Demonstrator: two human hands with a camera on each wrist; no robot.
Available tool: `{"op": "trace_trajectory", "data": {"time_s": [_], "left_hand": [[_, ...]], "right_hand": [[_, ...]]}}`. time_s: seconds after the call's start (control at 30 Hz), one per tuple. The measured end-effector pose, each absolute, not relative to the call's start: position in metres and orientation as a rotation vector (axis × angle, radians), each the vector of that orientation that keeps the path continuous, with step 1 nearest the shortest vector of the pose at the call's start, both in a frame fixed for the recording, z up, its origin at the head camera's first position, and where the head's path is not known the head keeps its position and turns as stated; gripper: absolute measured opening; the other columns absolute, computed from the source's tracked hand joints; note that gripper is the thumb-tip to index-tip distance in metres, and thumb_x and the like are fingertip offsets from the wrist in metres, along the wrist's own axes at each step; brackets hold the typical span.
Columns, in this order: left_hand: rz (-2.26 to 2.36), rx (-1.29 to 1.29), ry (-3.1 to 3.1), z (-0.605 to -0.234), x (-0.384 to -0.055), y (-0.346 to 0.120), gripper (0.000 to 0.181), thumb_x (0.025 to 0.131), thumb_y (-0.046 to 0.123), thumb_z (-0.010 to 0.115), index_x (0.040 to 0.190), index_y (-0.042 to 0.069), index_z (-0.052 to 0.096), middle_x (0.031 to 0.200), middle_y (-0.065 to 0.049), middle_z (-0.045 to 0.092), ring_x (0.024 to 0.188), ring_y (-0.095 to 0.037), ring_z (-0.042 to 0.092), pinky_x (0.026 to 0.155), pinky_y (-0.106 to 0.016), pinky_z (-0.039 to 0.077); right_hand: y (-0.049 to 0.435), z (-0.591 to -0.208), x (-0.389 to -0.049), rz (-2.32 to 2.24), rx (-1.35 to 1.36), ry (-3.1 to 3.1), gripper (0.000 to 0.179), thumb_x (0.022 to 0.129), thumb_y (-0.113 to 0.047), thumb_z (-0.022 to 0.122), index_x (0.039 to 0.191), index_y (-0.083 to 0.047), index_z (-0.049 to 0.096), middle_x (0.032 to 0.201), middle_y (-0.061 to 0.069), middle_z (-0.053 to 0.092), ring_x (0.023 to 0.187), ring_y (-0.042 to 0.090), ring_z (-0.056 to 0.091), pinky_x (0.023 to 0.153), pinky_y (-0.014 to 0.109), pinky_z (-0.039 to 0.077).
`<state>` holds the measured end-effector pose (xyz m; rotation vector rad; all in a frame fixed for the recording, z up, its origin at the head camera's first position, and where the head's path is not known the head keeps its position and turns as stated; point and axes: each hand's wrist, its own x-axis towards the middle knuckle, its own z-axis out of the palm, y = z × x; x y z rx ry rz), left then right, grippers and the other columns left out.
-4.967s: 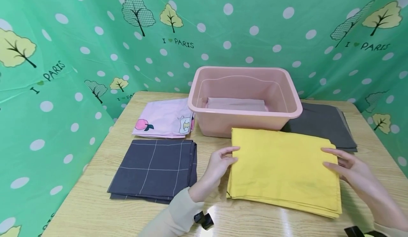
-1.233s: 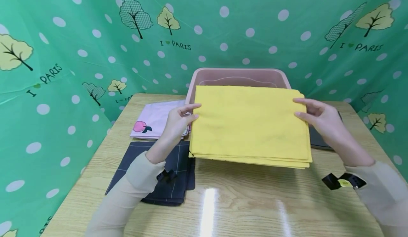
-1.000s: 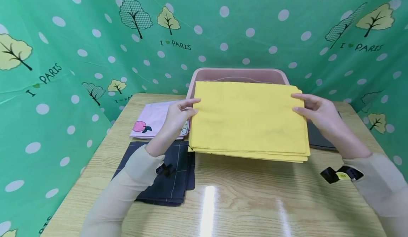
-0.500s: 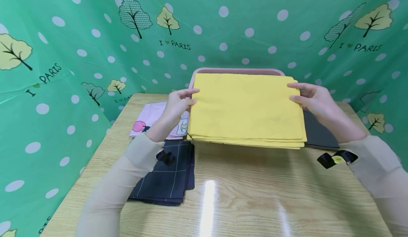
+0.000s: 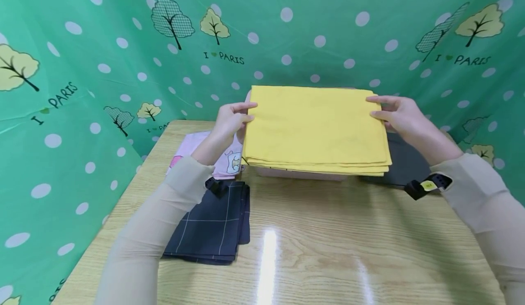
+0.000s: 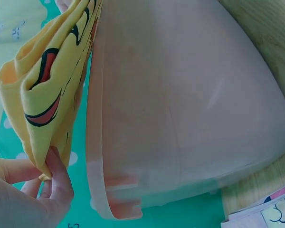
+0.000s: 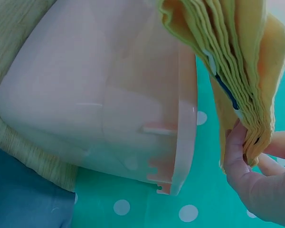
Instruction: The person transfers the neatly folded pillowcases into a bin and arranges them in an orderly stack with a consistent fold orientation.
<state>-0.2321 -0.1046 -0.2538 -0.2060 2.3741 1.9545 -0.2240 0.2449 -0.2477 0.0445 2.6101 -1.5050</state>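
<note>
A folded yellow cloth (image 5: 316, 127) is held flat in the air by its two short sides, in front of and over the pink plastic tub (image 5: 301, 174). My left hand (image 5: 229, 122) pinches its left edge between thumb and fingers, and my right hand (image 5: 404, 117) pinches the right edge. Stacked layers show along the side of the yellow cloth (image 7: 237, 61) in the right wrist view. Black and red printed shapes mark the yellow cloth (image 6: 47, 90) in the left wrist view. Both wrist views show the cloth above the rim of the tub (image 6: 180, 95); its inside is hidden.
Left of the tub lies a folded pink printed cloth (image 5: 193, 144), partly behind my left arm. Nearer is a folded navy checked cloth (image 5: 215, 225). A dark grey folded cloth (image 5: 410, 159) lies right. A green dotted curtain (image 5: 303, 27) hangs behind the wooden table (image 5: 311, 236).
Both hands have lifted the yellow cloth from the table in front of the tub, moving it up, away and slightly left. It covers more of the tub now than half a second ago.
</note>
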Motion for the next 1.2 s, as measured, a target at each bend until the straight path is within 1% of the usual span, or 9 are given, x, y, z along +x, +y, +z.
{"op": "trace_trajectory", "data": {"time_s": [0.07,0.17,0.33,0.47,0.63,0.77,0.9,1.03,1.2], "left_hand": [[1.959,-0.213,2.365,-0.252,-0.236,-0.104,0.036,0.081,-0.006,0.054,0.113,0.010,0.061,0.125,-0.001,0.049,0.088,-0.010,0.043,0.052,-0.017,0.034],[1.950,-0.231,2.361,-0.250,-0.242,-0.103,0.037,0.082,-0.005,0.054,0.113,0.012,0.061,0.128,0.000,0.047,0.090,-0.011,0.044,0.051,-0.017,0.033],[1.905,-0.278,2.377,-0.243,-0.250,-0.101,0.035,0.083,-0.002,0.055,0.113,0.014,0.062,0.131,0.002,0.044,0.097,-0.009,0.044,0.061,-0.020,0.038],[1.869,-0.310,2.384,-0.239,-0.257,-0.100,0.034,0.083,0.000,0.056,0.113,0.016,0.062,0.131,0.003,0.044,0.103,-0.009,0.044,0.068,-0.022,0.041],[1.864,-0.351,2.359,-0.237,-0.266,-0.101,0.034,0.084,0.001,0.055,0.112,0.019,0.063,0.127,0.003,0.046,0.090,-0.012,0.049,0.069,-0.023,0.043],[1.853,-0.372,2.350,-0.236,-0.271,-0.101,0.034,0.084,0.001,0.055,0.112,0.020,0.063,0.124,0.002,0.047,0.081,-0.012,0.050,0.068,-0.023,0.043],[1.838,-0.370,2.365,-0.236,-0.276,-0.101,0.034,0.084,0.001,0.055,0.112,0.019,0.063,0.123,0.002,0.047,0.080,-0.011,0.049,0.064,-0.021,0.042],[1.848,-0.354,2.366,-0.235,-0.280,-0.101,0.034,0.084,0.001,0.055,0.112,0.018,0.063,0.123,0.002,0.046,0.077,-0.010,0.049,0.059,-0.019,0.042],[1.846,-0.352,2.361,-0.234,-0.286,-0.100,0.033,0.085,0.002,0.055,0.113,0.018,0.062,0.123,0.002,0.047,0.064,-0.008,0.048,0.051,-0.017,0.040]], "right_hand": [[0.245,-0.245,-0.228,-1.506,0.058,2.602,0.050,0.089,-0.020,0.053,0.136,-0.015,0.037,0.124,0.017,0.041,0.065,0.001,0.057,0.052,0.020,0.045],[0.244,-0.240,-0.233,-1.491,0.063,2.602,0.049,0.089,-0.018,0.051,0.136,-0.014,0.036,0.124,0.017,0.041,0.063,0.002,0.057,0.049,0.021,0.043],[0.243,-0.236,-0.244,-1.493,0.058,2.571,0.050,0.090,-0.016,0.050,0.137,-0.012,0.034,0.129,0.019,0.038,0.068,-0.001,0.059,0.059,0.021,0.049],[0.242,-0.232,-0.251,-1.447,0.052,2.572,0.050,0.091,-0.017,0.049,0.137,-0.012,0.033,0.134,0.019,0.036,0.068,-0.001,0.057,0.057,0.020,0.047],[0.241,-0.226,-0.261,-1.449,0.078,2.533,0.051,0.090,-0.018,0.050,0.138,-0.014,0.032,0.139,0.015,0.030,0.068,0.000,0.056,0.058,0.020,0.046],[0.240,-0.223,-0.267,-1.445,0.088,2.517,0.051,0.090,-0.018,0.050,0.138,-0.014,0.032,0.131,0.010,0.037,0.068,0.002,0.054,0.061,0.020,0.046],[0.240,-0.223,-0.274,-1.413,0.086,2.527,0.051,0.090,-0.020,0.050,0.138,-0.016,0.032,0.122,0.005,0.041,0.069,0.005,0.052,0.060,0.021,0.043],[0.241,-0.223,-0.281,-1.388,0.089,2.532,0.052,0.090,-0.022,0.050,0.138,-0.018,0.032,0.119,0.003,0.043,0.075,0.006,0.050,0.063,0.021,0.044],[0.242,-0.223,-0.288,-1.358,0.081,2.542,0.052,0.090,-0.023,0.050,0.138,-0.018,0.031,0.125,0.006,0.040,0.079,0.006,0.049,0.064,0.020,0.045]]}}
